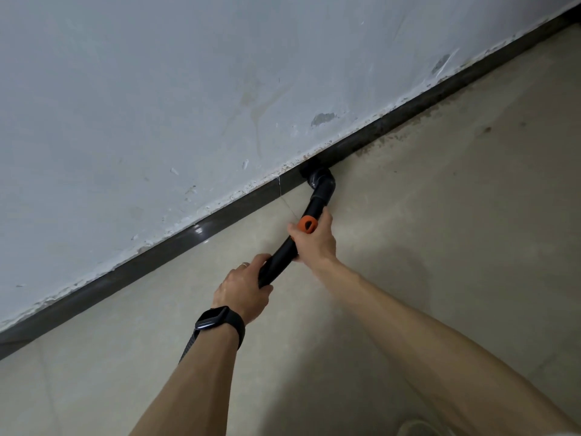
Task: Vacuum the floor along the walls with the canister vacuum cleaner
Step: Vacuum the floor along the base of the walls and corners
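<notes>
Wand [284,262]: black curved tube, running from the lower hand up to the wall base.
Nozzle [317,176]: black elbowed end, pressed against the dark skirting [163,250] where it meets the floor [440,215].
Orange slider [307,224]: on the wand, just beside the right thumb.
Right hand [314,239]: fingers curled round the upper wand, firm grip.
Left hand [243,289]: wrapped round the lower wand end; ring on 1 finger.
Watch [217,320]: black, on the left wrist.
Hose [188,347]: ribbed, partly hidden under the left forearm.
Wall [157,105]: pale grey, chipped paint along its bottom edge.
Canister: out of view.
</notes>
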Action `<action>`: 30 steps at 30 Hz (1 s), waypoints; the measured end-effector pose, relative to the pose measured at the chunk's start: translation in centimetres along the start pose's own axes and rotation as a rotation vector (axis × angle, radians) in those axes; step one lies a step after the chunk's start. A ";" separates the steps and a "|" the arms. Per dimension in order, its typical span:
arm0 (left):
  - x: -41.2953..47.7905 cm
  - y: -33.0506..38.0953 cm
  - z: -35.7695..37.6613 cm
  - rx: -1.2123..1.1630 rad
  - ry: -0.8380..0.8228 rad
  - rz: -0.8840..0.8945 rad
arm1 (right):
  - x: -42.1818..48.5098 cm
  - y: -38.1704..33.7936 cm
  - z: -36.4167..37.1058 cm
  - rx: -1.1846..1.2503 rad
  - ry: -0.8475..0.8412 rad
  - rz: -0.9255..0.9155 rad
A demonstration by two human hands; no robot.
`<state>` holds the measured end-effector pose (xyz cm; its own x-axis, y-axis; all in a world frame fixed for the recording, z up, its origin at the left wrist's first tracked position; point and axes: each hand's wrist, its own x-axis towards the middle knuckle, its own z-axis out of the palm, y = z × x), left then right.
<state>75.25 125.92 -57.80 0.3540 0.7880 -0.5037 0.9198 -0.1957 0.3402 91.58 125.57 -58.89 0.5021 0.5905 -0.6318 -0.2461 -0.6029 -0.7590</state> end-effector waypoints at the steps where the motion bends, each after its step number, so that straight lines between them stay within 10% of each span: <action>1: 0.0 0.3 0.0 0.007 -0.003 0.007 | 0.0 -0.1 -0.3 0.001 0.004 0.003; 30: 5.3 5.6 1.5 -0.065 0.058 0.128 | 5.3 -2.8 -5.1 0.020 0.129 0.011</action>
<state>82.57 128.10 -59.74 0.4557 0.7916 -0.4070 0.8541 -0.2601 0.4504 99.17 127.70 -59.33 0.6014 0.5095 -0.6154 -0.2678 -0.5972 -0.7561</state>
